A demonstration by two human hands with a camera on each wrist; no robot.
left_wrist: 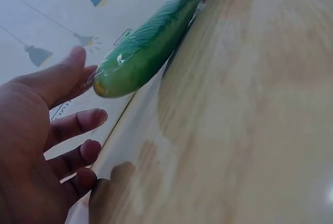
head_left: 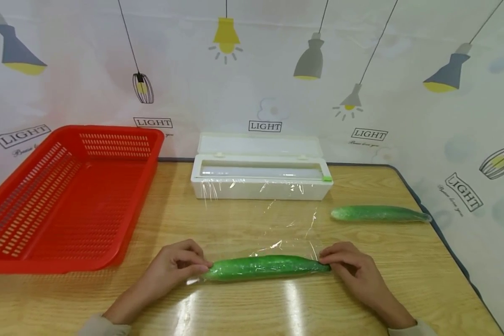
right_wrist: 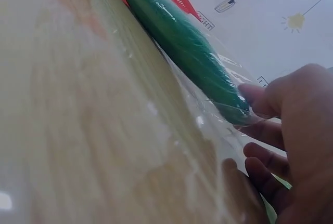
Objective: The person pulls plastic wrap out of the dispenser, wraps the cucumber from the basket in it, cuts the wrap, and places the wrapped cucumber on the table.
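Observation:
A green cucumber [head_left: 264, 267], wrapped in clear cling film [head_left: 291, 226], lies crosswise near the table's front. The film stretches from it back to a white dispenser box [head_left: 262, 189]. At the cucumber's left end my left hand [head_left: 178, 263] pinches the film between thumb and index finger; its other fingers are loosely bent in the left wrist view. My right hand [head_left: 357, 270] pinches the film at the darker right end with thumb and forefinger. The right wrist view shows the film bunched around that tip [right_wrist: 237, 112].
A red plastic basket [head_left: 128, 233] stands at the left. A second film-covered cucumber [head_left: 378, 213] lies at the right, near the table's edge. Behind the wooden table [head_left: 403, 261] rises a wall sheet printed with lamps [head_left: 227, 93]. The dispenser's lid [head_left: 260, 143] is raised.

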